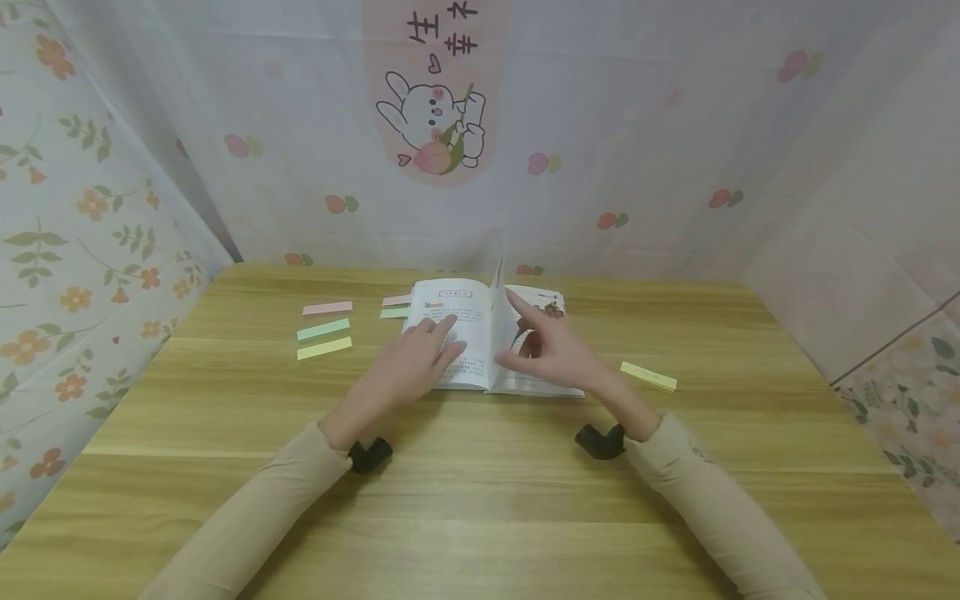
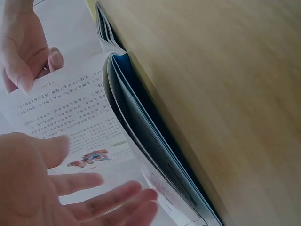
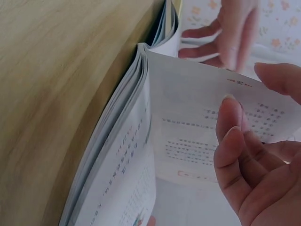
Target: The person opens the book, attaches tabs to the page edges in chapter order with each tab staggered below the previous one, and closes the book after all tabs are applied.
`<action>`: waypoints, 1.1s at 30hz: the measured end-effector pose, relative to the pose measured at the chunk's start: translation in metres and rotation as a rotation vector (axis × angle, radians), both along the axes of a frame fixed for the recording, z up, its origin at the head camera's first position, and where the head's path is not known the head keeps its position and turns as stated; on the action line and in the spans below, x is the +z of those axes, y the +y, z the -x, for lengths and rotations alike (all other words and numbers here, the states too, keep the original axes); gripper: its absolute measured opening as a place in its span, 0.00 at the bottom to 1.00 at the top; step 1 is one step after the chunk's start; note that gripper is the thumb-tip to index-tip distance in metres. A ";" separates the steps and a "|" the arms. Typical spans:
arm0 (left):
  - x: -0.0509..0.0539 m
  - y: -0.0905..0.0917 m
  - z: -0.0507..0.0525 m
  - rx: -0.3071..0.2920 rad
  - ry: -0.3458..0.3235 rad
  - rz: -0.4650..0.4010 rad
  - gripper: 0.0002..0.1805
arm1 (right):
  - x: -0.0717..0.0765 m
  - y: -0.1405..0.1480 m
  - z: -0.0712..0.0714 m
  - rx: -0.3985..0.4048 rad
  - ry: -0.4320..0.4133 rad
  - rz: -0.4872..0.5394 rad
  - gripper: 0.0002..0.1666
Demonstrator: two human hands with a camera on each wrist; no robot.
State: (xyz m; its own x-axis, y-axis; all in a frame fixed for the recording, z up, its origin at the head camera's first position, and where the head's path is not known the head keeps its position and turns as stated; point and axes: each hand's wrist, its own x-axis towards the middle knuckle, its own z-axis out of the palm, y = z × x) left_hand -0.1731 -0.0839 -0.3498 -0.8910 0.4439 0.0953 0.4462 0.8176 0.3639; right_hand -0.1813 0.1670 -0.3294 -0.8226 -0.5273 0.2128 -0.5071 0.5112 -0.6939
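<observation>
An open book [image 1: 450, 367] with printed pages lies in the middle of the table. One page [image 1: 496, 308] stands upright from its spine. At that page's right side is my right hand [image 1: 551, 342], its index finger extended along the sheet. In the right wrist view the thumb laps over the page's edge and the other fingers [image 3: 230, 141] curl in front of its printed face, so the hand holds the sheet. My left hand [image 1: 412, 362] lies over the left-hand page, fingers spread and loosely straight; the left wrist view shows nothing gripped in it.
Pink [image 1: 327, 307], green [image 1: 323, 330] and yellow sticky strips [image 1: 324, 348] lie left of the book. Another pink strip [image 1: 396, 300] and green strip [image 1: 394, 313] touch or near its left edge. A yellow strip [image 1: 648, 376] lies to the right. A printed curtain [image 1: 637, 125] hangs behind the table.
</observation>
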 end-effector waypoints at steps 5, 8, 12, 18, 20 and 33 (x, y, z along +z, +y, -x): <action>0.004 0.002 0.000 0.012 -0.020 -0.115 0.35 | -0.005 -0.006 0.002 0.022 -0.033 -0.009 0.57; 0.006 0.003 0.000 0.011 -0.014 -0.189 0.36 | -0.008 -0.010 0.004 0.049 -0.032 -0.007 0.58; 0.008 0.004 0.000 -0.006 0.014 -0.272 0.36 | -0.011 -0.014 0.005 0.079 -0.035 -0.029 0.57; 0.012 0.004 -0.001 -0.024 0.060 -0.390 0.35 | -0.014 -0.018 0.005 0.108 -0.051 -0.066 0.55; 0.014 0.003 -0.002 -0.025 0.069 -0.419 0.34 | -0.015 -0.019 0.006 0.109 -0.052 -0.075 0.54; 0.013 0.001 -0.002 0.052 0.280 -0.317 0.27 | -0.018 -0.026 0.006 0.051 -0.051 -0.193 0.47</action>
State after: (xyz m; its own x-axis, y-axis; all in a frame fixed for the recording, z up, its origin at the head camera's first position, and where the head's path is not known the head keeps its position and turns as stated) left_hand -0.1711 -0.0832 -0.3363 -0.8318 0.3087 0.4614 0.5246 0.7088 0.4715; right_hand -0.1878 0.1407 -0.3474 -0.8009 -0.5956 0.0625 -0.5026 0.6117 -0.6109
